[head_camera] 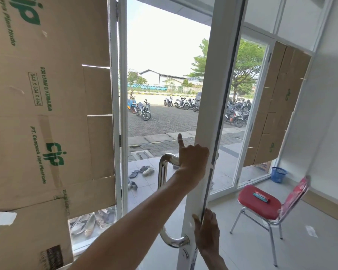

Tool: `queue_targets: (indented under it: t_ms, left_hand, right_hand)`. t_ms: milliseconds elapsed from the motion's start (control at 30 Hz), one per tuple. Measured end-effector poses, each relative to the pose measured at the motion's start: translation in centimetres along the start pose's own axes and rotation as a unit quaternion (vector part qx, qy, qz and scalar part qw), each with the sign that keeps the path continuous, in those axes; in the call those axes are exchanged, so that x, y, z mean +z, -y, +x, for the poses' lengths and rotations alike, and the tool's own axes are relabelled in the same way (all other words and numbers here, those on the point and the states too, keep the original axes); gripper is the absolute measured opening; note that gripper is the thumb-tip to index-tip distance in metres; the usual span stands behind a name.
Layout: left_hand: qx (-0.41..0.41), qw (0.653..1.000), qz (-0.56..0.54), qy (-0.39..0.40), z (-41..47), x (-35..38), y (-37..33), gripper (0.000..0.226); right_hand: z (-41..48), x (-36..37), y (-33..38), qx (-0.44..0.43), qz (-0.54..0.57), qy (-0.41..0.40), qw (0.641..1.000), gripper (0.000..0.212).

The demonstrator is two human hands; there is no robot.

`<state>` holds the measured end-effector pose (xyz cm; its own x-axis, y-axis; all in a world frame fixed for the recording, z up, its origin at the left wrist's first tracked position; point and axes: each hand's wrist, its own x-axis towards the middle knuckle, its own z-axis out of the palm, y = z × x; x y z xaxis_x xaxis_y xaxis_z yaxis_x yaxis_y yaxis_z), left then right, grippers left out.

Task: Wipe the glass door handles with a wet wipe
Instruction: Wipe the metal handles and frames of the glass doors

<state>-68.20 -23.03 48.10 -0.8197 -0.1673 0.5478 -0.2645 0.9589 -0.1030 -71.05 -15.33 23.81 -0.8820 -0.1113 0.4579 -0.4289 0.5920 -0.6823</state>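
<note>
The left hand [193, 160] curls round the door edge [207, 114] up high, thumb out. The right hand [206, 232] pinches it lower down. The shiny handle [162, 180] is just left of them. If the door swings shut, fingers could get squashed. I see no wipe.

Entrance lobby of a commercial building
A white-framed glass door [209, 75] opens onto parked motorbikes [144, 112]; flattened cardboard [47, 94] covers the panes, shoes [147, 170] lie outside, a red chair [250, 204] stands on floor tiles [242, 250].
</note>
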Motion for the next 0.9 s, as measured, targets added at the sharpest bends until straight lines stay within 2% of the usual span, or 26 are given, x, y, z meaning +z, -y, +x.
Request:
queue_targets:
  t_ms: [133,367,533,900]
  left_hand:
    - [0.017,0.998,-0.060,0.007,0.1,0.8,3.0,0.015]
    - [0.115,0.981,-0.153,-0.038,-0.1,2.4,7.5,0.041]
    - [0.165,0.962,-0.208,-0.058,-0.1,3.6,9.5,0.045]
    - [0.197,0.932,-0.282,-0.117,0.1,6.6,12.9,0.049]
  right_hand:
    - [0.1,-0.2,-0.2,-0.014,-0.001,0.004,1.000,0.031]
    - [0.1,-0.3,-0.2,-0.029,0.001,0.001,1.000,0.030]
    - [0.2,-0.3,-0.4,-0.031,0.001,0.002,1.000,0.032]
    - [0.3,0.1,-0.8,-0.035,-0.001,-0.014,0.999,0.033]
